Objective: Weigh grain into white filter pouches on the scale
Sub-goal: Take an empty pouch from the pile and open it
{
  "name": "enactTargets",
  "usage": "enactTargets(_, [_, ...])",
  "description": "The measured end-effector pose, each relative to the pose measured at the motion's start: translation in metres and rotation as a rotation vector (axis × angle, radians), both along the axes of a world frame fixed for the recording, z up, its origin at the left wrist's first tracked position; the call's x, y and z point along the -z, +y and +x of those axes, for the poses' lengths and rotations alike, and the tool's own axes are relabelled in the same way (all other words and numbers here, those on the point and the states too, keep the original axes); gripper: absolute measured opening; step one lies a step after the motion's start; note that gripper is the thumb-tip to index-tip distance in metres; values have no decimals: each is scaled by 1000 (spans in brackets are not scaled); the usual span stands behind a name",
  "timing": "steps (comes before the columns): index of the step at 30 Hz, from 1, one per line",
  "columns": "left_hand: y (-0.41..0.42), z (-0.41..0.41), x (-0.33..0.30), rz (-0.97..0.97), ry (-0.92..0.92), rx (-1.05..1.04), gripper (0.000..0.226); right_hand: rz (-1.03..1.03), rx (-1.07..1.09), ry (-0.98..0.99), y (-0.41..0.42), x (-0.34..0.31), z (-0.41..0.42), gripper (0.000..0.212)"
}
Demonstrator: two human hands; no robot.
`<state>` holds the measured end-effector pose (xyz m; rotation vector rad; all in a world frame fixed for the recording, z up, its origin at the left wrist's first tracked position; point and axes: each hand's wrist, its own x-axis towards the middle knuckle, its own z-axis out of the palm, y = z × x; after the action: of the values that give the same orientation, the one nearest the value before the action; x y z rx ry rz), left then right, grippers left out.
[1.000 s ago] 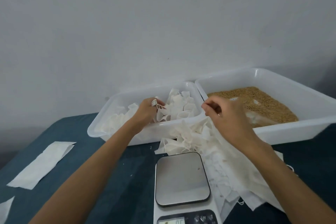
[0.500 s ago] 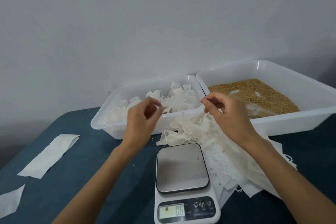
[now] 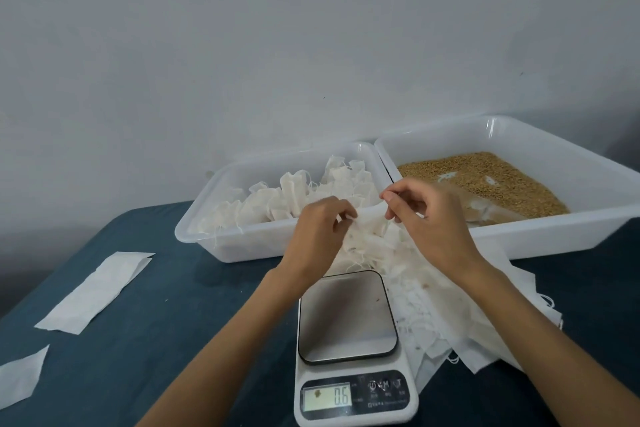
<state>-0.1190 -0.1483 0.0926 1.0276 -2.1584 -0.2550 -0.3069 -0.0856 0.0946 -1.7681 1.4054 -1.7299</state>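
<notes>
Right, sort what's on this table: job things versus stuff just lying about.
Job things: scale, grain in its tub, filled pouches in their tub, empty pouch pinched by left hand and right hand, pouch pile.
Lying about: two paper strips.

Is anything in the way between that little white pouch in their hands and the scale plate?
Nothing visible. Both hands, left and right, pinch the pouch just above and behind the scale, whose plate is bare apart from a speck or two.
</notes>
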Motion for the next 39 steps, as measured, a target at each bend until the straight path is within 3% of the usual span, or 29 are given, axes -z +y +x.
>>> enactTargets(6, [16,23,-10,-119,350,-76,12,-41,6,26,5,-3,6,5])
enactTargets(8, [26,29,-10,15,500,-41,13,-43,-36,31,8,-3,12,16])
enactTargets(11, [36,29,-6,256,740,52,8,65,-151,87,10,1,23,52])
enactTargets(13, [39,25,0,340,842,88,7,128,-204,138,10,6,28,60])
enactTargets(18, [41,23,17,510,1023,77,13,210,-311,-137,4,9,23,25])
enactTargets(22, [42,30,23,541,1028,120,22,149,-310,-293,1,6,20,19])
enactTargets(25, [45,30,24,434,830,122,34,154,-326,-309,0,8,23,7])
enactTargets(27, [47,27,23,385,741,128,41,166,-354,-290,1,9,25,15])
enactTargets(30, [47,25,23,383,745,141,22,186,-371,-254,1,10,26,26])
enactTargets(37, [49,24,26,380,764,168,24,257,-449,-240,1,13,26,41])
enactTargets(39, [47,24,29,418,803,175,10,308,-454,-174,0,17,27,39])
